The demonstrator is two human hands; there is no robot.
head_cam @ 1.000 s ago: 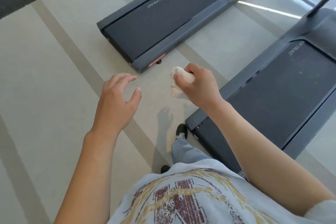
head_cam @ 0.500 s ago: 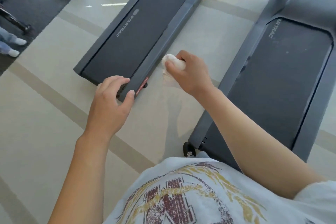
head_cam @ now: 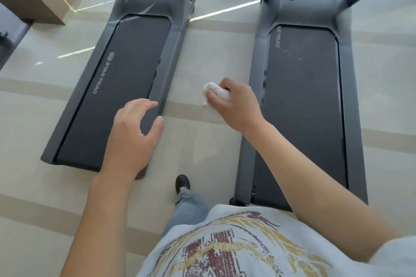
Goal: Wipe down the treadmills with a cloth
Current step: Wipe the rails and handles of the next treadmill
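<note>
White cloth (head_cam: 216,92) bunched in right hand (head_cam: 236,105); left hand (head_cam: 132,132) open, empty; 2 treadmills (head_cam: 126,87) not yet touched, wiping apparently ahead.

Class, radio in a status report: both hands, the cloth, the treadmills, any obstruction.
Left hand open, empty. Right hand grips crumpled white cloth, held over the floor. Two grey treadmills ahead, neither touched. Nothing blocking.

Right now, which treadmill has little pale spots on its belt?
The right treadmill, beside the right hand holding the cloth. The left treadmill belt looks plain dark.
</note>
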